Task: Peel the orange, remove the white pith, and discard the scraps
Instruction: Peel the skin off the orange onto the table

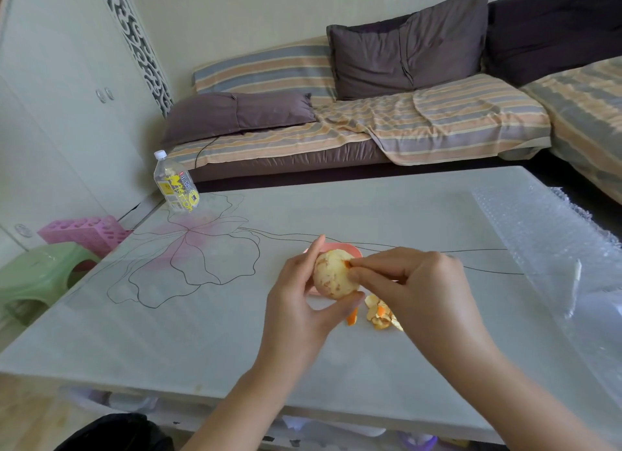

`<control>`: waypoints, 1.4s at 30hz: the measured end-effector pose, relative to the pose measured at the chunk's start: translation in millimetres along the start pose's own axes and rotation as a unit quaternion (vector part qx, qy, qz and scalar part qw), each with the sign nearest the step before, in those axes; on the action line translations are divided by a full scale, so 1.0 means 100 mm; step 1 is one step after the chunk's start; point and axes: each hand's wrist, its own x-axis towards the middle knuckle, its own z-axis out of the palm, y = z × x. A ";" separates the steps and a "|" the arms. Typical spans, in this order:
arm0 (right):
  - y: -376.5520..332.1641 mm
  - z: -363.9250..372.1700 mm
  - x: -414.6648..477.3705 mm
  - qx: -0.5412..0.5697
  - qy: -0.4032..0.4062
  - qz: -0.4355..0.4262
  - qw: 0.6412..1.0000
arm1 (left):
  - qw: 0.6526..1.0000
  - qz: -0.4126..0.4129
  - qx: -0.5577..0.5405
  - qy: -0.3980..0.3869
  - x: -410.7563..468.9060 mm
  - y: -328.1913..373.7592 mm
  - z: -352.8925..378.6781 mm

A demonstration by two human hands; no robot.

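Orange peeling was well along, judged from the scene. Noted largest to smallest.

Pale glass-topped table with a printed pink flower outline (pixel 235 316) carried everything. A sheet of clear bubble wrap (pixel 555 248) lay along its right side, and a clear plastic drink bottle with a yellow label (pixel 176 184) stood at the far left corner, well apart from the work.

Left hand (pixel 303 299) was wrapped around the round, mostly peeled orange covered in pale pith (pixel 333 275), thumb beneath and fingers behind, holding it in the air above the table and just over a small pink dish (pixel 350 250). Most of that dish was hidden behind the fruit and hands.

Right hand (pixel 420 279) was pinched shut on a small remaining tab of orange rind (pixel 346 264) at the fruit's upper right.

A loose pile of orange peel scraps (pixel 380 312) sat on the table just beside the dish, partly under the right wrist.

Risks, as a judgement: the tab looked small, so a quick pull could snap it and leave a fragment stuck. Digging in with a nail could pierce the segment skin and let juice drip onto the table. Squeezing too hard with the left hand could split the fruit. The right wrist could also drag scraps across the table.
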 end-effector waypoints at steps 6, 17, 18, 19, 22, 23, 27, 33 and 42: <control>0.03 0.03 -0.03 -0.063 0.017 -0.052 0.996 | 0.989 0.092 0.113 0.000 0.00 0.09 -0.04; 0.00 0.04 -0.06 -0.172 0.077 -0.124 0.974 | 0.977 0.166 0.130 0.039 -0.03 0.09 0.00; 0.00 0.04 -0.05 -0.178 0.079 -0.125 0.973 | 0.976 0.169 0.136 0.039 -0.03 0.08 0.00; 0.00 0.03 -0.05 -0.184 0.081 -0.123 0.972 | 0.975 0.171 0.140 0.038 -0.03 0.08 0.01; 0.01 0.00 -0.03 -0.161 0.076 -0.096 0.979 | 0.976 0.169 0.136 0.032 -0.03 0.08 0.03; 0.00 -0.02 -0.03 -0.138 0.071 -0.086 0.984 | 0.976 0.167 0.135 0.032 -0.03 0.08 0.03; -0.05 -0.09 0.00 -0.024 0.038 -0.039 0.998 | 0.977 0.153 0.139 0.051 0.01 0.12 0.00; -0.05 -0.15 0.03 0.001 0.023 -0.049 0.999 | 0.974 0.158 0.150 0.061 0.02 0.17 -0.02; 0.01 -0.13 0.01 -0.137 0.041 -0.147 0.979 | 0.973 0.174 0.140 0.049 0.00 0.15 0.02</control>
